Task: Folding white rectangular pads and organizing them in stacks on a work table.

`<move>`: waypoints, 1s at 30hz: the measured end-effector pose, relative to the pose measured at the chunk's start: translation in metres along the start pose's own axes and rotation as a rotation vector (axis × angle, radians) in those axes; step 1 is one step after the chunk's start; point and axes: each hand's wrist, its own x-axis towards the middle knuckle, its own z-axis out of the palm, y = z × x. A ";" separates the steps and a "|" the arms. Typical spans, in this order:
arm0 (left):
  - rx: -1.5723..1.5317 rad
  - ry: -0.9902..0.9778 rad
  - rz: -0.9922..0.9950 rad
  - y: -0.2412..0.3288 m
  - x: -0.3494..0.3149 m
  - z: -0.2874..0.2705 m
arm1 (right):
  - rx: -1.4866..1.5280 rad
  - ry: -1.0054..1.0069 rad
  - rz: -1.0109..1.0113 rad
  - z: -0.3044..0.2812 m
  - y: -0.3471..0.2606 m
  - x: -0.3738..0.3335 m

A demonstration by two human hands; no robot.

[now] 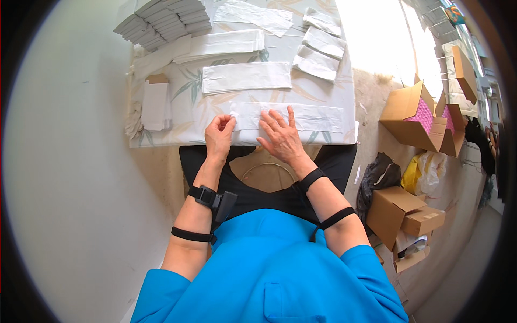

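Note:
A long, flat white strip (318,118), of paper or thin film, lies along the near edge of the table. At its left end, my left hand (217,138) has thumb and forefinger pinched together on the strip's edge. My right hand (284,141) rests on the strip's middle with the fingers spread. Just beyond is a neat white stack (246,77) of similar flat pieces. Farther back sit another white pile (226,44) and a loose white piece (253,15). Several folded white bundles (316,62) lie at the table's right.
A tall stack of white folded pieces (164,21) stands at the back left. Flat white cartons (156,105) lie at the table's left edge. On the floor to the right are open cardboard boxes (404,116), a black bag (379,175) and a brown box (385,210).

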 end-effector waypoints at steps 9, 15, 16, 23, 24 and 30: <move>-0.064 -0.050 -0.018 0.019 -0.005 -0.002 | 0.348 0.278 0.410 -0.031 -0.002 0.002; -0.097 -0.124 0.054 0.025 -0.010 0.022 | 1.305 -0.005 0.876 -0.066 -0.006 0.027; -0.076 -0.155 0.083 0.021 -0.009 0.027 | 1.339 -0.023 0.897 -0.066 -0.007 0.032; -0.059 -0.401 0.079 0.033 0.001 0.036 | 0.871 0.136 0.967 -0.039 0.018 0.033; -0.009 -0.309 0.119 0.030 0.004 0.031 | 0.736 0.156 0.957 -0.038 0.022 0.031; 0.535 -0.244 0.484 0.019 0.006 0.019 | 0.531 0.166 0.964 -0.032 0.043 0.021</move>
